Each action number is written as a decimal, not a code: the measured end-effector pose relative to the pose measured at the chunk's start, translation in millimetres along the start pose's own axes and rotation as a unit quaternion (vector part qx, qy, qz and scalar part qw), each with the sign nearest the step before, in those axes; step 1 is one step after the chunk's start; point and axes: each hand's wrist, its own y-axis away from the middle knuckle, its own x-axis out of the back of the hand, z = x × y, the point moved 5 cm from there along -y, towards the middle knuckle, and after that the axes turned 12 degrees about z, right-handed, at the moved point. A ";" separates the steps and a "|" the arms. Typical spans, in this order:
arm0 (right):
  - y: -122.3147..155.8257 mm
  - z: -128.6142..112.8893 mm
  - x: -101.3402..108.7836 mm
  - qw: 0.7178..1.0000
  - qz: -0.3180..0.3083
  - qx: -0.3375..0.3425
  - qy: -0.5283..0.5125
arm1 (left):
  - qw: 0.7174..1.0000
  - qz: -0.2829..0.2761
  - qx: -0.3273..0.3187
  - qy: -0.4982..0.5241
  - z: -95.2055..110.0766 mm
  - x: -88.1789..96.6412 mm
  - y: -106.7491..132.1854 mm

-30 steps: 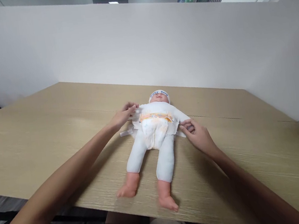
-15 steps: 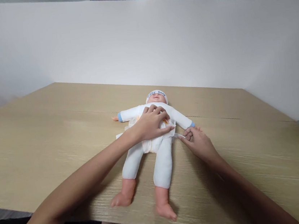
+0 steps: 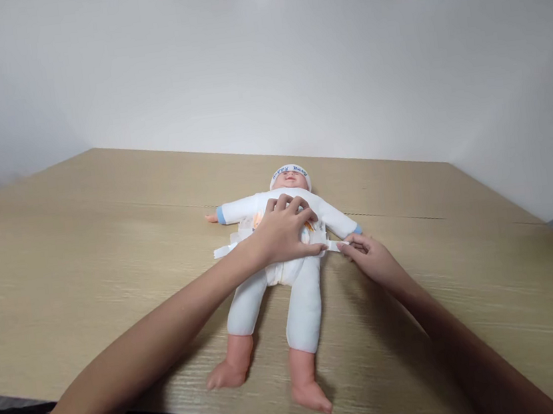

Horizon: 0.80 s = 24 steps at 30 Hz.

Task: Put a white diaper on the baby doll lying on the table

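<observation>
A baby doll (image 3: 302, 311) in a white suit lies on its back, head away from me, arms out and feet towards me. A white disposable diaper (image 3: 279, 275) with orange markings wraps its hips and belly. My left hand (image 3: 285, 231) rests over the diaper's front, fingers spread and bent, thumb pointing right along its edge. Between thumb and fingers, my right hand (image 3: 370, 256) pinches a white diaper tab (image 3: 334, 245), stretched out sideways by the doll's hand. Another tab (image 3: 223, 250) sticks out on the left side, loose.
The doll lies on a wooden table (image 3: 111, 254) with a thin seam across it. A white partition wall (image 3: 261, 81) rises behind the far edge. Below the near edge, part of my lap shows.
My right hand has drawn the tab outward, so it now looks straighter and flatter. The left hand stays on the diaper. The view has shifted slightly.
</observation>
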 end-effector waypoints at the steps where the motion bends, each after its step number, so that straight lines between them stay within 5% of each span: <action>1: -1.1 -3.6 0.1 1.000 -0.010 -0.001 -0.019 | 1.000 0.002 0.000 0.001 0.0 0.1 0.0; 7: -16.5 -28.5 -11.2 0.995 -0.018 -0.007 -0.094 | 1.000 0.002 0.005 0.015 -1.2 -0.3 0.2; 13: -41.3 -50.3 -50.9 0.993 -0.019 0.000 -0.119 | 1.000 0.010 0.015 0.015 -4.0 -2.9 0.1; 17: -32.8 -56.3 -59.6 0.991 -0.003 0.028 -0.132 | 0.999 0.007 0.029 0.028 -6.4 -2.6 1.2; 20: -11.8 -57.8 -49.8 0.989 0.037 0.088 -0.113 | 0.999 0.007 0.033 0.040 -7.7 -4.1 2.2; 24: 14.6 -62.6 -38.1 0.960 0.081 0.262 -0.048 | 0.997 0.015 0.043 0.061 -10.2 -8.5 3.3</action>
